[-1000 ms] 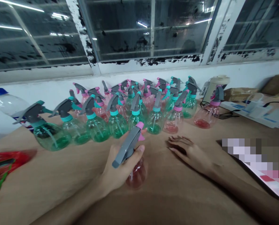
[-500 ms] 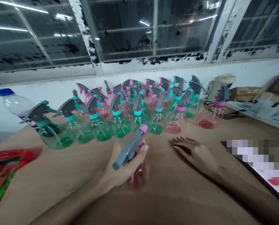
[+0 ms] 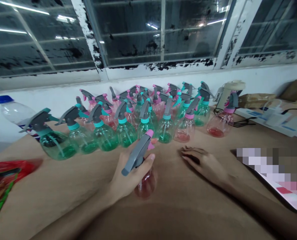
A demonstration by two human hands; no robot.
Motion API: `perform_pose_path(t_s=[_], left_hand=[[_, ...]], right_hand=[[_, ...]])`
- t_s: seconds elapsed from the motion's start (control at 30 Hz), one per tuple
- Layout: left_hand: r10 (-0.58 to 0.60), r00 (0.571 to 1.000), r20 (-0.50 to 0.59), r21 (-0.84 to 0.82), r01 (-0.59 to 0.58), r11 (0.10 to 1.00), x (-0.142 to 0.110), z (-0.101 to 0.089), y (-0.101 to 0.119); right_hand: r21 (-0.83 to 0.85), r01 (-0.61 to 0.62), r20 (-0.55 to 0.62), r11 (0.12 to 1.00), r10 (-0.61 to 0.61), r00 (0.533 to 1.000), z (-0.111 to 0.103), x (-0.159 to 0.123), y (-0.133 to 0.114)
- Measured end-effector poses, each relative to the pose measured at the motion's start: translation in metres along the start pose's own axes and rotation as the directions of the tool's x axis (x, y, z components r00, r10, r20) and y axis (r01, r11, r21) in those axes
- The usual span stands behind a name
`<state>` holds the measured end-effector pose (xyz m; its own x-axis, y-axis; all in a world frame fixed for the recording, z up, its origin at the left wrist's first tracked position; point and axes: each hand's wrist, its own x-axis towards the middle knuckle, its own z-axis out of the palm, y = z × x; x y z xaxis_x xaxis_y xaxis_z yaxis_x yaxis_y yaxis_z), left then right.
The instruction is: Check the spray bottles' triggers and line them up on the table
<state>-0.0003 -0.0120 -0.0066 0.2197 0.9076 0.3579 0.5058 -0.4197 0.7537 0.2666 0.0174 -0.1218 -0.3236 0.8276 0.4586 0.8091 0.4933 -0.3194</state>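
Window (image 3: 131, 36), paned, paint peeling from the frame, above a white wall. Table (image 3: 173, 213), wood-toned, below it. Spray bottles (image 3: 128, 131), massed in rows across the far side just beyond the hands; front row of six green with teal collars, one pink at its right end; another pink bottle (image 3: 219, 125) apart on the right. Flat panel (image 3: 292, 200), right edge, content pixelated. Power strip (image 3: 273, 121), white, behind it. Clear bottle (image 3: 16, 111), blue cap, far left, partly hidden. Packet (image 3: 21, 166), red and green, left edge. Left hand (image 3: 130, 173), closed around the neck of the held pink bottle (image 3: 138, 154), front centre, grey head tilted; base contact with the table unclear. Right hand (image 3: 205, 161), palm down on the table, fingers loosely extended, grasping nothing visible. Cable (image 3: 245, 122), black, coiled beside the strip.
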Motion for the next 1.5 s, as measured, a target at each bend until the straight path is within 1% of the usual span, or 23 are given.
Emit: perform_pose_path(t_s=[0.1,0.23,0.47,0.7,0.87,1.0,1.1,1.3,1.5], left_hand=[[0.005,0.999,0.036,0.005,-0.005,1.000,0.000,0.000,0.000],[-0.006,0.999,0.053,-0.004,0.006,1.000,0.001,-0.002,0.002],[0.074,0.993,0.089,-0.037,-0.071,0.997,0.001,-0.007,0.006],[0.056,0.993,0.100,-0.028,-0.054,0.998,0.000,-0.007,0.006],[0.023,0.999,0.047,0.017,-0.023,1.000,-0.001,-0.005,0.001],[0.048,0.999,-0.011,0.035,-0.048,0.998,-0.005,-0.002,-0.002],[0.063,0.998,-0.019,0.006,-0.063,0.998,-0.005,-0.001,-0.001],[0.034,0.999,0.033,-0.050,-0.033,0.998,-0.004,-0.003,0.003],[0.028,0.995,0.094,-0.118,-0.017,0.993,-0.003,-0.006,0.000]], right_hand=[[0.001,-0.004,0.010,1.000,0.004,1.000,0.000,0.000,0.000],[0.002,-0.009,0.005,1.000,0.009,1.000,0.000,0.000,0.000],[0.006,-0.018,-0.004,1.000,0.018,1.000,0.001,-0.002,-0.001],[0.009,-0.046,0.019,0.999,0.046,0.999,0.000,-0.003,-0.002],[0.032,-0.081,0.052,0.996,0.079,0.996,-0.001,-0.003,-0.003],[0.034,-0.056,0.031,0.998,0.055,0.998,0.002,-0.004,-0.002],[0.034,-0.032,0.012,0.999,0.031,0.999,0.006,-0.006,0.000],[0.033,-0.030,0.018,0.999,0.029,0.999,0.010,-0.009,0.001],[0.036,-0.024,0.014,0.999,0.023,1.000,0.011,-0.009,0.001]])
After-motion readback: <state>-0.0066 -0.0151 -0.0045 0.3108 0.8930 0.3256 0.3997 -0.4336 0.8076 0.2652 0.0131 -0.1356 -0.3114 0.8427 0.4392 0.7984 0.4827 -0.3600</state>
